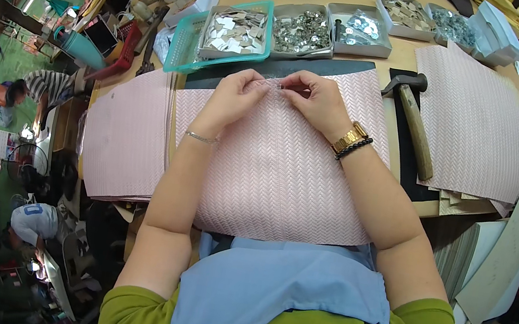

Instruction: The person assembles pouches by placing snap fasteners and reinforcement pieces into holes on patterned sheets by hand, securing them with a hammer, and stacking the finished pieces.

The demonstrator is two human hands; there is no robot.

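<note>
A pink sheet with a woven, herringbone-like pattern lies in front of me, reaching over the table's near edge toward my lap. At its far edge my left hand and my right hand come together, fingertips almost touching. Both are closed in a pinch. Something tiny and shiny shows between the fingertips, too small to name. Beneath the sheet's far edge lies a dark flat mat. To the right, a hammer with a wooden handle rests on a black strip.
Beyond my hands stand a teal basket with a box of small pale pieces, a box of metal parts and a box of round metal discs. Pink sheets are stacked at left and right. Other people work at far left.
</note>
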